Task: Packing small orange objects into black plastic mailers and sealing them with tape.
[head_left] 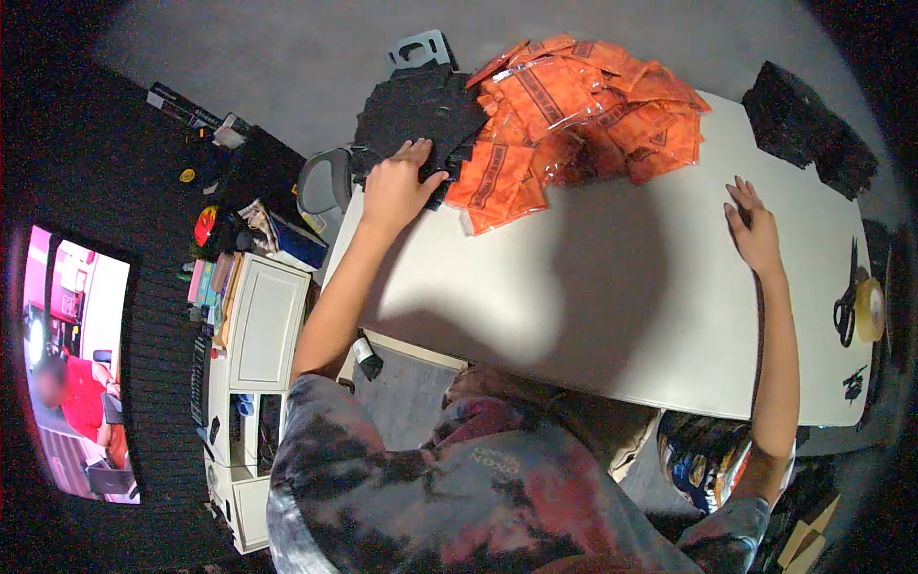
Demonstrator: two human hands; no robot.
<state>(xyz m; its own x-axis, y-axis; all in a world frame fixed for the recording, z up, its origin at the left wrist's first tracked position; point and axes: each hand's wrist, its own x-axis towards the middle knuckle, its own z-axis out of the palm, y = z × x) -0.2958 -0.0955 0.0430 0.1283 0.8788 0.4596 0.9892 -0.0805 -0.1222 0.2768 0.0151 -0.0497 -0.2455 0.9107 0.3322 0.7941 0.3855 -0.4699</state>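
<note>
My left hand [402,189] rests with outstretched fingers on the near side of a pile of flat black pieces [411,110], at the table's far left. It grips nothing that I can see. Beside that pile, to its right, lies a large heap of orange packets [550,96] in clear plastic. My right hand [755,232] is open over the right part of the white table [459,277], its fingers apart and holding nothing. Beyond it, at the far right edge, sits another dark stack of black pieces [808,129].
Scissors [845,314] and a roll of clear tape [869,311] lie near the right edge, with small black bits [854,383] close by. A grey chair [325,182] and a white cabinet [268,311] stand left of the table. A lit screen [81,364] is at far left.
</note>
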